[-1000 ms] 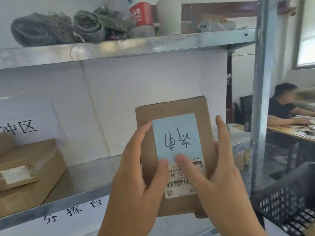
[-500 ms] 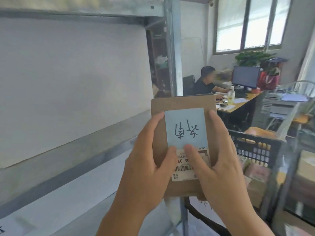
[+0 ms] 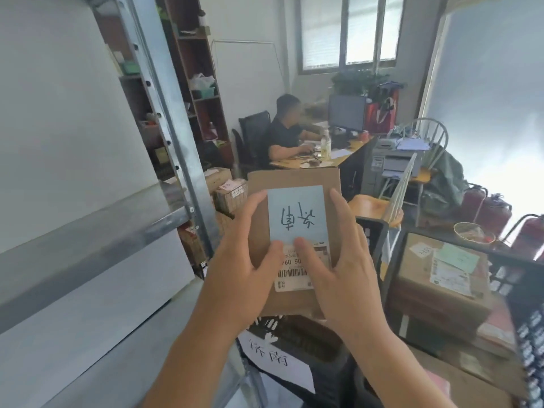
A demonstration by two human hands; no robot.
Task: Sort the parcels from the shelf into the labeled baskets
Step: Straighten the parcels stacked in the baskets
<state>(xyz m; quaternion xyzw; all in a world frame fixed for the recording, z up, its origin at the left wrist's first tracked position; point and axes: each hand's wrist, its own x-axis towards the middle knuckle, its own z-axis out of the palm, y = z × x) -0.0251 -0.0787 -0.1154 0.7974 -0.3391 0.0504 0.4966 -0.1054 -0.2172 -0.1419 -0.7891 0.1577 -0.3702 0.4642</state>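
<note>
I hold a flat brown cardboard parcel [image 3: 294,179] upright in front of me, with a pale blue handwritten label [image 3: 297,213] and a white barcode sticker on its face. My left hand [image 3: 244,260] grips its left edge, thumb on the sticker. My right hand [image 3: 344,260] grips the right edge, thumb pressed beside the left one. Directly below the parcel stands a black basket [image 3: 312,343] with a white handwritten label [image 3: 273,354] on its front. To the right, another black basket [image 3: 394,260] holds several brown parcels [image 3: 441,284].
The metal shelf [image 3: 88,231] with its upright post [image 3: 170,128] is on my left. A person sits at a desk [image 3: 338,157] behind, with a monitor, printer and wooden chair [image 3: 374,207]. Red fire extinguishers [image 3: 494,213] stand at the right.
My view has swung right, away from the shelf and toward the baskets. The parcel stays in both hands in the same grip, now hanging above the labeled basket.
</note>
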